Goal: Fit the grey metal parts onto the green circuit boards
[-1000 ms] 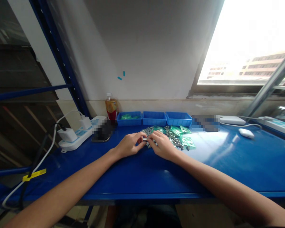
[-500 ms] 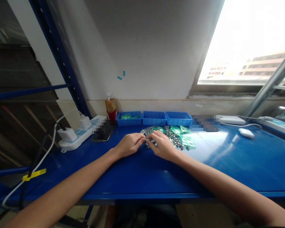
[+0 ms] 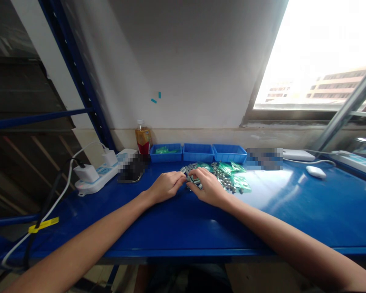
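Head view: left hand (image 3: 167, 186) pinched closed, contents can't tell from here, right hand (image 3: 210, 188) partly open, no hold visible, metal parts (image 3: 223, 176) loose on the blue table (image 3: 183, 228) beside green packets (image 3: 242, 182), others inside the leftmost tray (image 3: 166, 158), so seemingly partway, plenty left

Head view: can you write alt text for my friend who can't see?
A person's left hand, pinched shut, and right hand, partly open, are close together by small metal parts and green packets on a blue table. Behind them, three blue bins stand in a row beside a bottle.
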`<state>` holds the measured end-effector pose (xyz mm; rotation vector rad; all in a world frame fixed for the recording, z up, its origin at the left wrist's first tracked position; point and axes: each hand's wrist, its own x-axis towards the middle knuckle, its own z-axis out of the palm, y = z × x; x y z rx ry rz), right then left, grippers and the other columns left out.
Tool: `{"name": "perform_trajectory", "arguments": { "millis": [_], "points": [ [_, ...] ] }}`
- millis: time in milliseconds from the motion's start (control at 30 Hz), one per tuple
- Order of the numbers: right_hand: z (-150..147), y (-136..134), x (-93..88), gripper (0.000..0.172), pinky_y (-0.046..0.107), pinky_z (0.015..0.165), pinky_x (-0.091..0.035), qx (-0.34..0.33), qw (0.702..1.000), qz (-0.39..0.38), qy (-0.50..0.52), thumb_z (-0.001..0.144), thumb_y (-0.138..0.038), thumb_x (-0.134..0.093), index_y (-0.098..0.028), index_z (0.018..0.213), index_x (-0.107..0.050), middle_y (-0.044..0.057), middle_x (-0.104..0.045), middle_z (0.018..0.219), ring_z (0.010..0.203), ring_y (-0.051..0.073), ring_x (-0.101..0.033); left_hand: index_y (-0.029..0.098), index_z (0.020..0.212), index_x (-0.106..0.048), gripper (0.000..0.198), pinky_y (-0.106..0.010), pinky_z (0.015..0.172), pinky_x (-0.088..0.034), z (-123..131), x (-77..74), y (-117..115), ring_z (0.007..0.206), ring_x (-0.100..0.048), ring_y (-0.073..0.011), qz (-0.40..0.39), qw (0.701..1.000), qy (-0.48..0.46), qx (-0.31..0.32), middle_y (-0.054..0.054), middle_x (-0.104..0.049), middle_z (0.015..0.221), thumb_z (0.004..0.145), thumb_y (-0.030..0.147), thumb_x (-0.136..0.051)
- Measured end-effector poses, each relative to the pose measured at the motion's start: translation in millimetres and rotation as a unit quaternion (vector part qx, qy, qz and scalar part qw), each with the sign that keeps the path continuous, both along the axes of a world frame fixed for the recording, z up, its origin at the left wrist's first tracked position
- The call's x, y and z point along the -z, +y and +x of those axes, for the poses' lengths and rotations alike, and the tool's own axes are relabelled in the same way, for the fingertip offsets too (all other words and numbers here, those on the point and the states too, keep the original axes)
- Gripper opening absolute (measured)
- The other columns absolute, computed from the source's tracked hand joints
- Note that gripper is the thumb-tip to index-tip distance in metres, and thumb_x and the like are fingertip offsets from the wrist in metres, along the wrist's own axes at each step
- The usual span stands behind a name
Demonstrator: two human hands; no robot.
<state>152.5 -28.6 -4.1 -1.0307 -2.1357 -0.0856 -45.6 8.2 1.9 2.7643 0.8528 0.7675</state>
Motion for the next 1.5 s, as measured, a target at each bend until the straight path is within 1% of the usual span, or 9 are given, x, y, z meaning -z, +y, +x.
{"name": "perform_trajectory", "arguments": {
  "millis": [133, 233, 433, 633, 800, 933, 1033, 1233, 1500],
  "points": [
    [0, -1, -3.8, 0.009, 0.032, 0.075, -0.044, -0.010, 0.999, 0.017, -0.028, 0.089, -0.028, -0.052, -0.021, 0.093, -0.057, 0.006, -0.059, 0.087, 0.083, 0.020, -0.054, 0.017, 0.086, -0.058, 0.038, -0.025, 0.071, -0.044, 0, -1.3, 0, 0.077, -0.060, -0.0163, -0.004, 1.000, 0.009, 0.010, -0.006, -0.064, 0.082, 0.098, 0.034, -0.026],
    [5, 4, -14.4, 0.013, 0.033, 0.077, -0.044, 0.006, 0.997, 0.048, -0.055, 0.090, -0.028, -0.049, -0.020, 0.086, -0.059, 0.008, -0.058, 0.087, 0.084, 0.021, -0.053, 0.017, 0.092, -0.059, 0.034, -0.026, 0.074, -0.044, 1, -2.8, -1, 0.082, -0.060, -0.0171, -0.015, 1.000, 0.006, -0.005, -0.005, -0.064, 0.087, 0.097, 0.035, -0.030],
    [32, 53, -35.8, 0.020, 0.035, 0.082, -0.043, 0.151, 0.987, 0.051, -0.012, 0.089, -0.033, -0.049, -0.018, 0.083, -0.061, 0.009, -0.057, 0.089, 0.090, 0.023, -0.053, 0.025, 0.121, -0.056, 0.032, -0.028, 0.081, -0.044, -1, -2.9, -2, 0.093, -0.058, -0.0189, 0.008, 0.998, 0.052, 0.025, -0.005, -0.062, 0.104, 0.091, 0.035, -0.048],
    [56, 100, -28.7, 0.020, 0.035, 0.084, -0.043, 0.280, 0.958, -0.058, -0.021, 0.084, -0.031, -0.054, -0.016, 0.092, -0.066, 0.012, -0.056, 0.099, 0.098, 0.026, -0.052, 0.024, 0.113, -0.063, 0.026, -0.031, 0.085, -0.043, 0, -1.3, -1, 0.096, -0.057, -0.0198, 0.014, 0.995, 0.078, 0.060, -0.006, -0.063, 0.104, 0.090, 0.030, -0.051],
    [68, 105, -19.2, 0.023, 0.037, 0.084, -0.043, 0.317, 0.945, -0.073, -0.037, 0.086, -0.032, -0.053, -0.017, 0.095, -0.068, 0.014, -0.057, 0.101, 0.100, 0.028, -0.051, 0.018, 0.095, -0.060, 0.012, -0.028, 0.078, -0.045, -1, -0.4, 2, 0.087, -0.058, -0.0183, -0.025, 0.998, 0.039, 0.041, -0.006, -0.064, 0.091, 0.088, 0.024, -0.051],
    [70, 101, -19.9, 0.024, 0.039, 0.084, -0.042, 0.327, 0.941, -0.071, -0.037, 0.086, -0.032, -0.053, -0.017, 0.097, -0.068, 0.015, -0.058, 0.101, 0.100, 0.029, -0.050, 0.019, 0.095, -0.055, 0.009, -0.027, 0.076, -0.045, -2, 3.3, 2, 0.084, -0.058, -0.0173, -0.031, 0.999, 0.016, 0.028, -0.005, -0.062, 0.091, 0.088, 0.022, -0.050],
    [58, 82, -23.8, 0.028, 0.040, 0.083, -0.042, 0.299, 0.952, -0.056, -0.040, 0.087, -0.034, -0.052, -0.015, 0.101, -0.067, 0.015, -0.060, 0.101, 0.098, 0.029, -0.051, 0.019, 0.097, -0.052, 0.010, -0.027, 0.074, -0.046, -1, 5.7, 2, 0.083, -0.059, -0.0168, -0.028, 0.999, -0.001, 0.017, -0.005, -0.061, 0.094, 0.090, 0.022, -0.047],
    [10, 17, -17.1, 0.025, 0.035, 0.078, -0.041, 0.062, 0.987, -0.017, -0.145, 0.086, -0.036, -0.055, -0.020, 0.104, -0.061, 0.008, -0.063, 0.093, 0.091, 0.023, -0.054, 0.019, 0.093, -0.049, 0.013, -0.026, 0.071, -0.045, 1, 4.1, 1, 0.079, -0.059, -0.0163, -0.037, 0.998, -0.043, -0.006, -0.004, -0.060, 0.087, 0.095, 0.026, -0.038],
    [-2, 10, -7.0, 0.014, 0.032, 0.076, -0.041, 0.041, 0.995, 0.002, -0.091, 0.089, -0.031, -0.053, -0.020, 0.091, -0.061, 0.006, -0.062, 0.085, 0.084, 0.020, -0.054, 0.019, 0.106, -0.050, 0.018, -0.029, 0.078, -0.048, 2, 4.4, 2, 0.086, -0.061, -0.0174, -0.045, 0.996, -0.081, -0.013, -0.006, -0.064, 0.093, 0.094, 0.029, -0.041]
  ]
}}
